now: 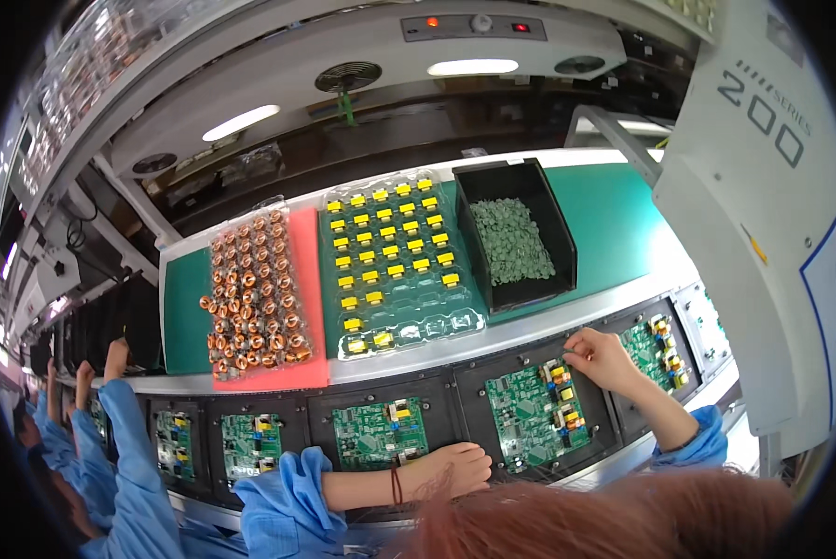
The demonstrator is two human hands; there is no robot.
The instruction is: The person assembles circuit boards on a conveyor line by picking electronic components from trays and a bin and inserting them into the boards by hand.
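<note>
My right hand [600, 360] is at the upper right corner of a green circuit board [520, 419]. Its thumb and fingertips are pinched together; whatever lies between them is too small to make out. Yellow, blue and copper-coloured parts stand along that board's right side, and a black carrier [472, 384] frames it. Over the carriers' near edge, left of this board, lies my left hand [451, 469], a dark band on its wrist. Its fingers are curled together, their tips out of sight. Beyond the left hand sits another circuit board [367, 433], partly covered by the hand and forearm.
Behind the carrier line, a green mat [604, 210] bears copper coils [255, 289], a clear tray [418, 312] of yellow components and a black bin [567, 242] of small greenish pieces. A white machine [716, 205] stands at right. Co-workers' blue sleeves [134, 438] reach in at left.
</note>
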